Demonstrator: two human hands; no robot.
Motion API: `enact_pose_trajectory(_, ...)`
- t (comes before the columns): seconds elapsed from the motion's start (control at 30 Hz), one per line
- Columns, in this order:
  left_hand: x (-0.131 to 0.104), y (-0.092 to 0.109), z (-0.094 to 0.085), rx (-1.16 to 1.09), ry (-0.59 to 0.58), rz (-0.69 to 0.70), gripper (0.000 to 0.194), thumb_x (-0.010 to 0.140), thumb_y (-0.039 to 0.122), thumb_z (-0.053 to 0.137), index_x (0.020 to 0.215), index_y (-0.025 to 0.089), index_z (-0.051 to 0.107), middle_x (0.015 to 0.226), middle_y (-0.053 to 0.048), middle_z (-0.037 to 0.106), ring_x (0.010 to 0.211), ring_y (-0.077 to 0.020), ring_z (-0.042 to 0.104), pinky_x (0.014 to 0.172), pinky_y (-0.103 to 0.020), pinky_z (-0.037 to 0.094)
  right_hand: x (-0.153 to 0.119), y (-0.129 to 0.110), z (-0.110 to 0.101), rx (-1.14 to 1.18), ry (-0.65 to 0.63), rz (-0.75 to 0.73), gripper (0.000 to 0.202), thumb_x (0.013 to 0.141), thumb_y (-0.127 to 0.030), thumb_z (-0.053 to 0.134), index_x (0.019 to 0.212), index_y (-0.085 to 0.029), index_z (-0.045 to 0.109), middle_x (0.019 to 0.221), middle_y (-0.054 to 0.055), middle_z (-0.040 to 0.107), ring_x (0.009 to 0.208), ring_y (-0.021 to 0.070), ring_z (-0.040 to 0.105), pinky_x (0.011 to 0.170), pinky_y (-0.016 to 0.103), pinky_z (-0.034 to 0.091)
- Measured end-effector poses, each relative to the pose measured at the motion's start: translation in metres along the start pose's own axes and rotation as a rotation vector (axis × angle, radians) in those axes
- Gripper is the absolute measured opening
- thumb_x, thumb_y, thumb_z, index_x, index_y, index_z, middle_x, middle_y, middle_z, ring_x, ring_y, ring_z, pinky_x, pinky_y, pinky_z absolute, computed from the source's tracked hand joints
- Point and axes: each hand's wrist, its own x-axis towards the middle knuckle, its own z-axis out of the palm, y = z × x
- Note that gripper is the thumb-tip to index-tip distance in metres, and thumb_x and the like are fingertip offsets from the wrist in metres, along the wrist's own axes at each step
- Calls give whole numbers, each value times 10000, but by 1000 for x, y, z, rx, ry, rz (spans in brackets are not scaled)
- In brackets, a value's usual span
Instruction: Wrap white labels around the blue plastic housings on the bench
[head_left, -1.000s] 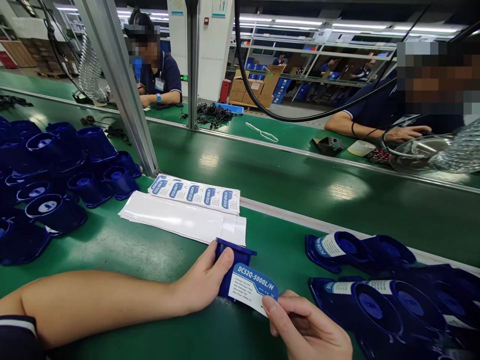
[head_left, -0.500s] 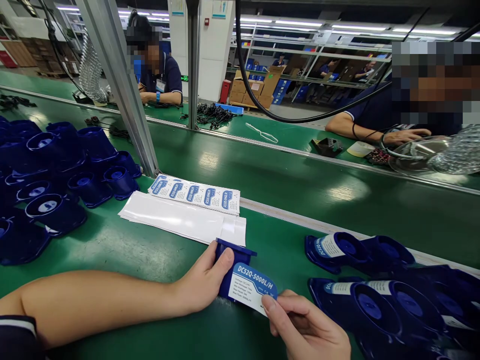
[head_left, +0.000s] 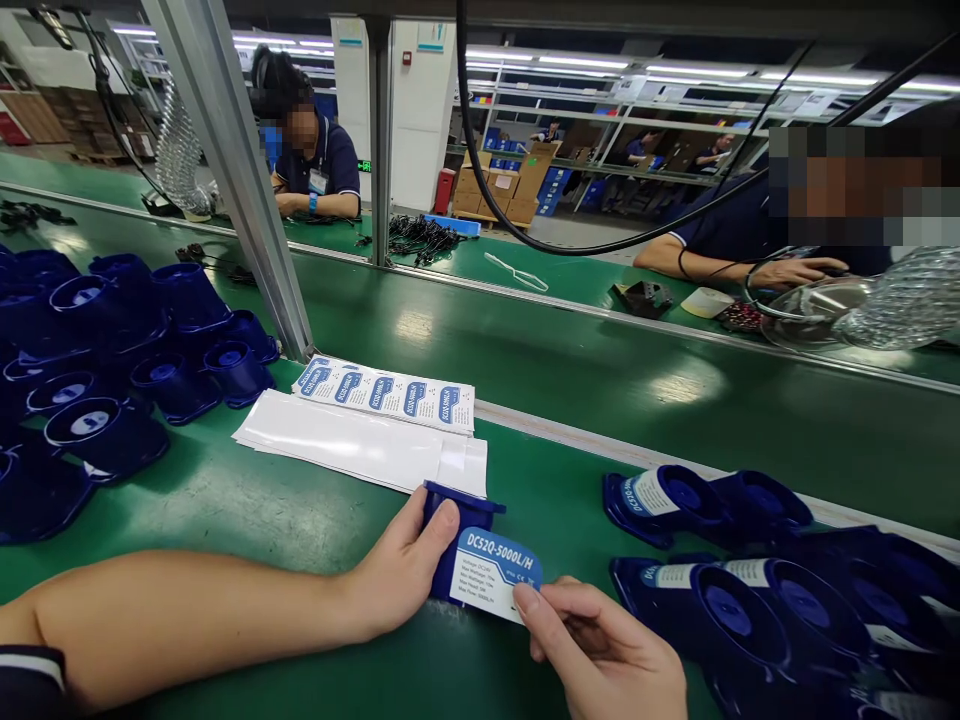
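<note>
My left hand is closed round a dark blue plastic pump housing, thumb on its near side. Between the thumb and fingers of my right hand is the right end of a blue-and-white label printed "DC52Q-5000L/H". The label's left part lies against the side of the housing; its right part stands off it. How much of it sticks is hidden. Just beyond my left hand are a stack of blank white backing strips and a sheet of several printed labels.
Several blue housings are heaped at the left. More housings, some with labels, lie at the right. A metal post rises behind the sheets. Across the green bench sit two people, with cables and a clear flexible duct near them.
The label's left part has come closer to the housing and lies flatter on it. My right hand has shifted slightly left. The whole view has moved a little.
</note>
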Motion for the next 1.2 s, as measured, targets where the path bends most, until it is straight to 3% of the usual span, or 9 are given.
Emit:
enact_pose_trajectory(0.13,1,-1,-1,14,22,-26,873,949,846,560,1553,215,575,1582,-124,629,1491,-356,562,1186,-452,556,12,5,-14,-221,4,-118,440,896,-556,822,597,-240,752,504,10,615,498,168,564,538,288,498)
enact_pose_trajectory(0.2,1,-1,-2,54,14,-23,861,969,835,536,1560,210,565,1610,-122,602,1530,-352,520,1211,-447,534,16,7,-17,-162,-2,-75,376,895,-600,814,780,-242,809,683,44,746,636,207,697,628,292,580)
enact_pose_trajectory(0.27,-1,-1,-3,117,-12,2,825,1006,803,501,1575,206,542,1637,-125,571,1551,-341,489,1243,-444,499,16,7,-14,-6,-41,3,463,885,-648,813,1119,-249,811,1013,102,835,926,277,800,797,339,656)
enact_pose_trajectory(0.33,-3,-1,-4,195,-52,55,757,1052,751,462,1574,207,525,1632,-131,565,1530,-323,502,1270,-445,458,12,7,-5,128,-108,79,633,870,-668,826,1340,-255,724,1273,150,802,1164,324,777,957,422,660)
enact_pose_trajectory(0.4,-6,-3,-5,284,-95,112,668,1093,691,430,1548,212,523,1589,-134,588,1473,-302,543,1270,-450,438,6,5,4,198,-175,138,690,859,-649,849,1396,-249,683,1345,173,776,1224,342,757,1039,487,635)
enact_pose_trajectory(0.6,-12,-10,-10,452,-183,246,532,1115,633,427,1415,207,535,1370,-123,661,1317,-286,595,1161,-429,474,0,-4,17,252,-243,181,615,810,-486,915,1323,-213,715,1206,151,835,1041,312,815,1002,478,651)
enact_pose_trajectory(0.77,-14,-11,-10,428,-186,267,523,1112,635,436,1403,209,521,1407,-129,630,1261,-275,607,1120,-409,489,-4,-8,12,73,-275,134,676,775,-317,867,1421,-259,674,1174,88,842,1019,283,810,902,408,660)
enact_pose_trajectory(1.03,-15,-10,-8,384,-184,234,480,1124,608,432,1381,215,534,1367,-109,647,1166,-249,637,1062,-388,522,-12,-10,11,-81,-323,108,834,705,-259,884,1481,-285,579,1237,88,814,1150,335,770,947,450,614)
enact_pose_trajectory(1.2,-14,-10,-8,404,-188,233,472,1131,594,426,1392,213,522,1358,-107,639,1196,-252,624,1087,-386,503,-6,-13,9,-22,-327,220,836,626,-228,937,1385,-298,595,1129,55,824,994,309,795,846,415,622)
